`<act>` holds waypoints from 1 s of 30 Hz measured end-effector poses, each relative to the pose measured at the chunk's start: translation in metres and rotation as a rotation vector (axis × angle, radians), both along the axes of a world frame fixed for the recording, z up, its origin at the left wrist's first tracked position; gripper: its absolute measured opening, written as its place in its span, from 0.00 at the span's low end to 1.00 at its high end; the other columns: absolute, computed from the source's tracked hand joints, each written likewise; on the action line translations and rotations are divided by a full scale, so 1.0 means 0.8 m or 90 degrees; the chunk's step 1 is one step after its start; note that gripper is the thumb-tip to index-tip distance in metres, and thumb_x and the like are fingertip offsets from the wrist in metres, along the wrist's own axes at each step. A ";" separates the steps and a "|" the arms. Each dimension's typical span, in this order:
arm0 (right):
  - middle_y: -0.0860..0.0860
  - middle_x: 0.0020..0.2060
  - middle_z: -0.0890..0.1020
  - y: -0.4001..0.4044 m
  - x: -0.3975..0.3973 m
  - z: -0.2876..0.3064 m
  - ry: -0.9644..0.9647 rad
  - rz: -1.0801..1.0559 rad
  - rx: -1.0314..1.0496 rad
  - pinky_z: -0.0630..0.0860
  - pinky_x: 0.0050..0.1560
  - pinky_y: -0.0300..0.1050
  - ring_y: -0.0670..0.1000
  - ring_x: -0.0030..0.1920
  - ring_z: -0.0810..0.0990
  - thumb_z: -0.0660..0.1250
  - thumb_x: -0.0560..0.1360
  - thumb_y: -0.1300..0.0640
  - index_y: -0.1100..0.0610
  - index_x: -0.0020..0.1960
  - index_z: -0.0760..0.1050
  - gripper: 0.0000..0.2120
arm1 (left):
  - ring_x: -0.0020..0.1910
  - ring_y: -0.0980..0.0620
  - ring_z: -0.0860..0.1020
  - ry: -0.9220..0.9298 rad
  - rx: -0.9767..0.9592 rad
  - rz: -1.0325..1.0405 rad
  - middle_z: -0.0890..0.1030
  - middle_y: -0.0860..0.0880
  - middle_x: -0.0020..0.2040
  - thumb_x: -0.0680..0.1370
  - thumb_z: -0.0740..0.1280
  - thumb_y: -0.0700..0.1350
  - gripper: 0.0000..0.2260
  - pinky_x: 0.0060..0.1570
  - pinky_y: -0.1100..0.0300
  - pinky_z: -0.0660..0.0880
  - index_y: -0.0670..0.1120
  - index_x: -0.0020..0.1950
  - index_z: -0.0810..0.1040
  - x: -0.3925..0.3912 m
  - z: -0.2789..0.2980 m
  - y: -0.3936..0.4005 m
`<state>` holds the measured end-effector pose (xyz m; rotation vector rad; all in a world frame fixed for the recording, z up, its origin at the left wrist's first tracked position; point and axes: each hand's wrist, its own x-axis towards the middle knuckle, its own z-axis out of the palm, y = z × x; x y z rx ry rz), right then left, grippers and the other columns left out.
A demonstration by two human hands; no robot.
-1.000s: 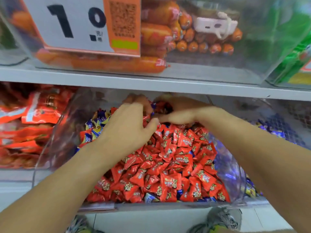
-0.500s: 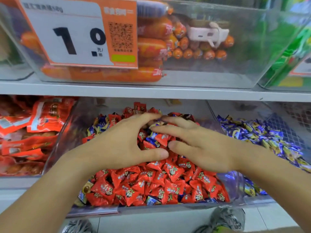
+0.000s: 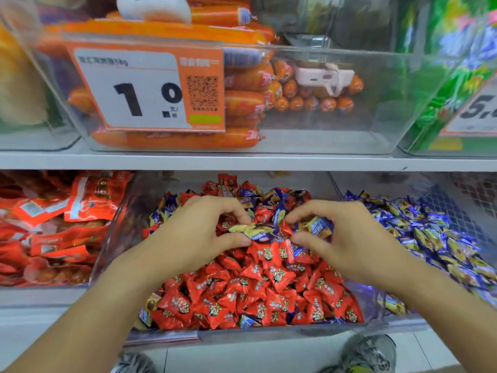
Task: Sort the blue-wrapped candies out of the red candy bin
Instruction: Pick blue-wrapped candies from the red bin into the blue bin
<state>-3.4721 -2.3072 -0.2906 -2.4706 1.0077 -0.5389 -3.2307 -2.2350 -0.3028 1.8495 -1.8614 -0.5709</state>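
- Red candy bin [image 3: 376, 313], a clear tub on the lower shelf [image 3: 242, 162], holds red candies [image 3: 255, 289] in front and blue-wrapped candies [image 3: 269, 200] mixed in behind.
- Neighbouring blue candy bin [image 3: 430, 238] sits just to the right (likely the destination).
- Left hand [image 3: 188, 238] pinches a blue-and-yellow candy [image 3: 255, 232] between thumb and curled fingers.
- Right hand [image 3: 357, 238] grips another blue candy [image 3: 317, 227].
- Risk: slippery wrappers could slip mid-carry, or reds come along by mistake.
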 end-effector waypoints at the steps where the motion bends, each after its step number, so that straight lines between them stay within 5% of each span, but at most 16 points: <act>1: 0.35 0.48 0.83 -0.001 0.000 0.001 -0.028 -0.006 0.007 0.72 0.50 0.28 0.35 0.49 0.80 0.74 0.73 0.51 0.41 0.53 0.79 0.11 | 0.56 0.63 0.77 0.018 -0.012 0.009 0.81 0.65 0.51 0.69 0.75 0.59 0.10 0.61 0.53 0.74 0.63 0.46 0.78 0.000 0.003 0.001; 6: 0.34 0.46 0.83 -0.006 0.004 0.005 -0.141 -0.052 0.064 0.71 0.48 0.26 0.36 0.46 0.82 0.70 0.77 0.53 0.42 0.54 0.77 0.08 | 0.46 0.70 0.79 0.082 -0.040 0.026 0.82 0.69 0.42 0.68 0.78 0.52 0.09 0.51 0.67 0.72 0.58 0.44 0.81 0.004 0.014 0.002; 11: 0.41 0.42 0.83 -0.006 0.007 0.003 -0.154 -0.035 0.136 0.69 0.28 0.35 0.43 0.24 0.70 0.62 0.81 0.51 0.46 0.55 0.77 0.07 | 0.31 0.61 0.78 0.140 -0.060 0.023 0.84 0.61 0.39 0.74 0.73 0.52 0.04 0.37 0.67 0.73 0.54 0.46 0.81 0.001 0.016 0.006; 14: 0.43 0.39 0.81 -0.005 0.000 0.007 -0.068 0.015 0.132 0.69 0.36 0.32 0.40 0.32 0.76 0.68 0.77 0.50 0.44 0.53 0.78 0.05 | 0.33 0.54 0.83 0.201 -0.036 0.001 0.85 0.57 0.41 0.76 0.71 0.50 0.03 0.41 0.57 0.79 0.52 0.47 0.80 -0.003 0.017 0.006; 19: 0.41 0.45 0.72 -0.006 0.009 0.001 0.255 0.104 0.011 0.68 0.50 0.38 0.42 0.47 0.73 0.73 0.71 0.42 0.40 0.66 0.74 0.24 | 0.30 0.54 0.80 0.203 0.001 -0.002 0.85 0.55 0.40 0.78 0.69 0.49 0.03 0.36 0.59 0.78 0.52 0.46 0.79 -0.007 0.014 0.006; 24: 0.42 0.45 0.72 -0.009 0.005 0.002 0.182 0.061 -0.035 0.75 0.52 0.50 0.46 0.46 0.75 0.70 0.73 0.40 0.44 0.57 0.79 0.15 | 0.28 0.55 0.77 0.229 0.001 0.007 0.85 0.53 0.37 0.79 0.66 0.49 0.05 0.32 0.62 0.73 0.49 0.46 0.78 -0.010 0.014 0.007; 27: 0.41 0.43 0.73 -0.012 -0.008 0.005 0.126 0.036 -0.038 0.73 0.49 0.44 0.43 0.44 0.75 0.65 0.73 0.36 0.44 0.49 0.78 0.13 | 0.35 0.46 0.81 0.244 0.005 0.012 0.81 0.54 0.29 0.81 0.64 0.48 0.06 0.32 0.57 0.74 0.48 0.46 0.77 -0.016 0.012 0.008; 30: 0.42 0.44 0.77 -0.012 -0.011 0.008 0.066 0.013 -0.017 0.71 0.50 0.41 0.42 0.45 0.77 0.55 0.72 0.31 0.45 0.45 0.79 0.22 | 0.37 0.41 0.81 0.276 -0.007 0.013 0.78 0.49 0.26 0.82 0.62 0.50 0.08 0.35 0.52 0.74 0.52 0.44 0.75 -0.024 0.009 0.008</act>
